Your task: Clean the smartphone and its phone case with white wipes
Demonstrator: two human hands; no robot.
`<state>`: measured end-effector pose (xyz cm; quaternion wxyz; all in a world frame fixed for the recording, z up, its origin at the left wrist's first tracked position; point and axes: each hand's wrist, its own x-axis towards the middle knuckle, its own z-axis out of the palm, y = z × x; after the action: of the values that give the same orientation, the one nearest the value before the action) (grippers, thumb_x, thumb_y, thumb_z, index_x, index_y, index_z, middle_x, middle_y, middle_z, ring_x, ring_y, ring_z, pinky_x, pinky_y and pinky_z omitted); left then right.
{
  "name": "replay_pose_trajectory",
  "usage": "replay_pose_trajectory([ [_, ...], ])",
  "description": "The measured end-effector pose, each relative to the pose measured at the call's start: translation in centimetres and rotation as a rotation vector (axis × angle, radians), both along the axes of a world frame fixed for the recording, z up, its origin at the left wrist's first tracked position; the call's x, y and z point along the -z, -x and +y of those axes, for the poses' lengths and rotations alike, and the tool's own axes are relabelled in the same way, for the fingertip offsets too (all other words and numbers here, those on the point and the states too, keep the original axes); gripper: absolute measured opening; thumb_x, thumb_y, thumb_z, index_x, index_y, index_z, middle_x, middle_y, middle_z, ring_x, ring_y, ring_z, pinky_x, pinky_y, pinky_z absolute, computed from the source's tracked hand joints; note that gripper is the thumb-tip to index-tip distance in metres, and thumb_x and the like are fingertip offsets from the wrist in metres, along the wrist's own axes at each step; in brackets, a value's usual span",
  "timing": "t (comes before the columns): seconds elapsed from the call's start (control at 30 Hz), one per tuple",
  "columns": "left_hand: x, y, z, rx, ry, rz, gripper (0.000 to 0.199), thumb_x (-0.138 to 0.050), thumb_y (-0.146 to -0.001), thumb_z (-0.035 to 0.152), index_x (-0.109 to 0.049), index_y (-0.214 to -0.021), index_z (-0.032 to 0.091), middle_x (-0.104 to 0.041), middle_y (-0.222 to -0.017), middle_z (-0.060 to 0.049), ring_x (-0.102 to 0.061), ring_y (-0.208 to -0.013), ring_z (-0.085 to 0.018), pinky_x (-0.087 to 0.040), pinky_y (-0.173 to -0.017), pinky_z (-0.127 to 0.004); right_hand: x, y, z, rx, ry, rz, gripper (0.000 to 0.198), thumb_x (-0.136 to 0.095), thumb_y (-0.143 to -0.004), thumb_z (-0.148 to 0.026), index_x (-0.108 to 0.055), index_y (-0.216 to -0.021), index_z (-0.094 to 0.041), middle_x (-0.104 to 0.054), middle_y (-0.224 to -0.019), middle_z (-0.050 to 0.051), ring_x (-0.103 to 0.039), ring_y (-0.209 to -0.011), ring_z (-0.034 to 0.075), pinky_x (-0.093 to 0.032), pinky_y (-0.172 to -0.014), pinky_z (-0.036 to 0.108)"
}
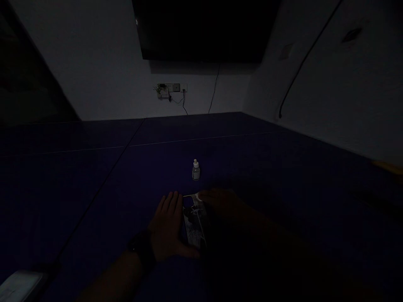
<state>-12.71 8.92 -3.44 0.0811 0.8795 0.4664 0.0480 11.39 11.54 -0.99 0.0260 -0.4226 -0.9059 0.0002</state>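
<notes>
A phone case (193, 228) with a grey marbled pattern and a cut-out near its top lies flat on the dark blue surface. My left hand (166, 228) rests along its left side, fingers stretched out and the thumb reaching across the lower edge; a dark watch is on that wrist. At the upper right corner of the case, the fingers of my right hand (217, 201) hold its edge, though deep shadow hides much of this hand. Just beyond the case stands a small clear dropper bottle (195, 173) with a white cap, upright and untouched.
The blue surface (151, 167) has seam lines and runs back to a pale wall. A dark television (208, 31) hangs there above sockets (171, 88) with cables. A whitish box-like object (22, 285) is at the lower left; a yellow object (388, 167) lies at the right edge.
</notes>
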Motion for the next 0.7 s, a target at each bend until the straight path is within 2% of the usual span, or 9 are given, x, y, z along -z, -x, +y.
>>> replay_pose_trajectory([
  [0.13, 0.1, 0.1, 0.0, 0.017, -0.001, 0.005, 0.156, -0.045, -0.043, 0.105, -0.017, -0.156, 0.000, -0.016, -0.160, -0.032, -0.014, -0.148, -0.050, -0.017, -0.118, -0.065, -0.4, 0.4, -0.3, -0.056, -0.002, -0.010, 0.041, -0.049, -0.095, -0.011, -0.059, -0.133, -0.022, -0.065, -0.132, 0.009, -0.065, -0.097, 0.020, -0.053, -0.082, 0.033],
  [0.27, 0.7, 0.5, 0.2, 0.046, -0.056, -0.026, 0.153, -0.048, -0.046, 0.103, -0.012, -0.158, 0.004, -0.016, -0.161, -0.031, -0.016, -0.148, -0.051, -0.018, -0.117, -0.067, -0.2, 0.4, -0.2, -0.002, -0.038, -0.006, 0.042, -0.046, -0.096, -0.009, -0.058, -0.134, -0.021, -0.063, -0.136, 0.008, -0.064, -0.104, 0.020, -0.051, -0.088, 0.033],
  [0.33, 0.9, 0.6, 0.2, 0.051, -0.067, -0.034, 0.152, -0.051, -0.047, 0.102, -0.008, -0.158, 0.007, -0.016, -0.161, -0.029, -0.016, -0.148, -0.050, -0.019, -0.117, -0.066, -0.1, 0.1, -0.1, 0.008, -0.034, -0.016, 0.041, -0.047, -0.096, -0.009, -0.059, -0.133, -0.021, -0.063, -0.136, 0.008, -0.065, -0.103, 0.021, -0.052, -0.085, 0.033],
  [0.5, 1.1, 0.8, 0.2, 0.062, -0.076, -0.028, 0.151, -0.054, -0.049, 0.099, -0.005, -0.159, 0.008, -0.016, -0.161, -0.029, -0.017, -0.148, -0.050, -0.019, -0.117, -0.065, 0.3, 0.3, -0.3, -0.096, -0.052, -0.015, 0.040, -0.048, -0.095, -0.011, -0.059, -0.132, -0.022, -0.064, -0.135, 0.008, -0.066, -0.094, 0.021, -0.053, -0.079, 0.034],
  [0.7, 1.2, 0.7, 0.3, 0.048, -0.076, -0.015, 0.150, -0.053, -0.050, 0.099, -0.007, -0.158, 0.007, -0.016, -0.161, -0.028, -0.016, -0.148, -0.049, -0.019, -0.118, -0.065, 0.1, 0.4, -0.3, -0.016, -0.076, -0.014, 0.042, -0.047, -0.094, -0.008, -0.059, -0.133, -0.020, -0.065, -0.133, 0.008, -0.066, -0.098, 0.021, -0.052, -0.081, 0.032],
])
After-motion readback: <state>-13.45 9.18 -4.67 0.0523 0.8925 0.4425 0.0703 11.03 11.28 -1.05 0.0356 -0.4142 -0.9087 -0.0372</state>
